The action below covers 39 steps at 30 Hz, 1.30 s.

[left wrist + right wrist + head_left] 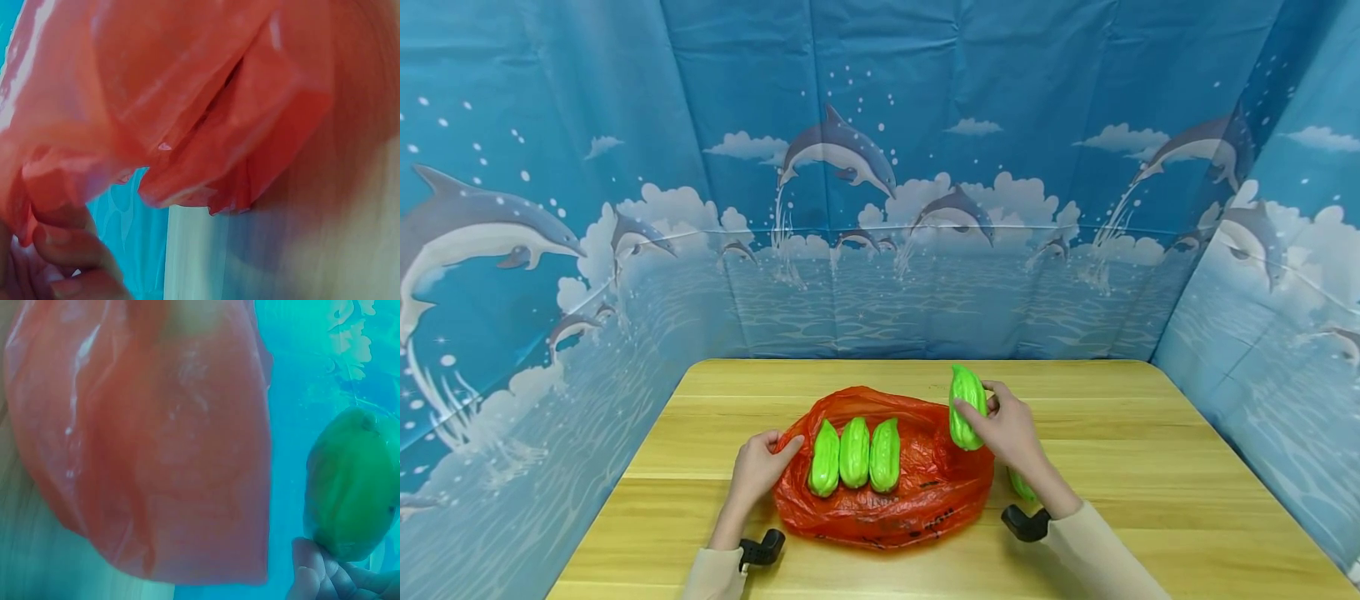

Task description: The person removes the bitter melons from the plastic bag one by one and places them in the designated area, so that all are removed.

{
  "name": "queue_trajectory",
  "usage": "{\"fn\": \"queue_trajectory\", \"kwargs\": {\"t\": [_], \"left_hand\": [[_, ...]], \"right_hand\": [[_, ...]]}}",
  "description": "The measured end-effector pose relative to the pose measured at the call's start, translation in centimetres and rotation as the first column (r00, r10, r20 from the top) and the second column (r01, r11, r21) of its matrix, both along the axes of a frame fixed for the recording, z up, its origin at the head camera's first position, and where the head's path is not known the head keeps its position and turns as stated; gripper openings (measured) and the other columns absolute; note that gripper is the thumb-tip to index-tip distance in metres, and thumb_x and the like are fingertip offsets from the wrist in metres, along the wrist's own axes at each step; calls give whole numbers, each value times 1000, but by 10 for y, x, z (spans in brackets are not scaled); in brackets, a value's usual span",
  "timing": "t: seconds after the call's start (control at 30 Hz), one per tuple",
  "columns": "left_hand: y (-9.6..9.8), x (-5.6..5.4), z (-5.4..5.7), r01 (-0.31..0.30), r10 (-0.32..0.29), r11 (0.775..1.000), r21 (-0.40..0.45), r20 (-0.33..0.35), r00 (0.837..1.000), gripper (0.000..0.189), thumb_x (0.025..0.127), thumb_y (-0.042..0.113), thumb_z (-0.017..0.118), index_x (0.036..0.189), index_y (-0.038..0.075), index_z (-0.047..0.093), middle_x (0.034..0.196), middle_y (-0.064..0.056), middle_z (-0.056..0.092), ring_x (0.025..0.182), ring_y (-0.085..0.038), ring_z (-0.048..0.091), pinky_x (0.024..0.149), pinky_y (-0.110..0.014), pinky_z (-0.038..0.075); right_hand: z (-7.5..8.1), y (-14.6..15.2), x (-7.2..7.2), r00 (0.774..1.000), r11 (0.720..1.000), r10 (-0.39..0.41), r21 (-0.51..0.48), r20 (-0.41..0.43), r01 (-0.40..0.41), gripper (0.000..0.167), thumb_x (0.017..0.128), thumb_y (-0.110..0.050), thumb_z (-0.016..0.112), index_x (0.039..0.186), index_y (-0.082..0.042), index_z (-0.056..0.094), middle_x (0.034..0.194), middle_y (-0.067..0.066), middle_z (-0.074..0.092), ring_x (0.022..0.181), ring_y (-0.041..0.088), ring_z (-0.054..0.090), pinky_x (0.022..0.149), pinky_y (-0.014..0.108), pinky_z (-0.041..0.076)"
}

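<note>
By red bag (920, 467), held gourd (967, 389), head-view axis near-vertical, tip uppermost

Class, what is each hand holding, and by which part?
The right hand holds a green gourd by its side, near the middle; the left hand pinches the red bag by its left edge.

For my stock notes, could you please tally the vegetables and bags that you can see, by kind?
Green vegetables: 5 (1 in the right hand, 1 partly hidden)
Red bag: 1
Total: 6
</note>
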<state>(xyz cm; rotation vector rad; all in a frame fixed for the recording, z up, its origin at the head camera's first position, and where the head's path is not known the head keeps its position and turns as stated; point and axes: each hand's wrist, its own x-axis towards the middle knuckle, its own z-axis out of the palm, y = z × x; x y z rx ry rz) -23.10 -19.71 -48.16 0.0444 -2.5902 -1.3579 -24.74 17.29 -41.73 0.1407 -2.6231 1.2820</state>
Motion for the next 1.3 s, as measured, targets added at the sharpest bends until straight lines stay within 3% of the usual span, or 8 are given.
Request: {"fn": "queue_trajectory", "kwargs": {"t": [0.83, 1.3], "left_hand": [[-2, -1, 0, 2, -2, 1000, -13, -3, 1000, 39, 86, 37, 70, 64, 11, 51, 50, 4, 38, 45, -12, 40, 48, -24, 31], [-2, -1, -1, -3, 3, 1000, -12, 5, 1000, 41, 86, 41, 69, 66, 10, 52, 51, 3, 41, 46, -13, 43, 47, -24, 33]], "right_hand": [[-3, 47, 2, 995, 993, -104, 55, -5, 104, 77, 88, -56, 57, 134, 4, 43, 77, 10, 53, 57, 21, 45, 53, 33, 38], [-9, 70, 5, 990, 990, -136, 55, 43, 133, 79, 89, -57, 55, 136, 5, 41, 74, 10, 49, 55, 20, 43, 49, 32, 35]]}}
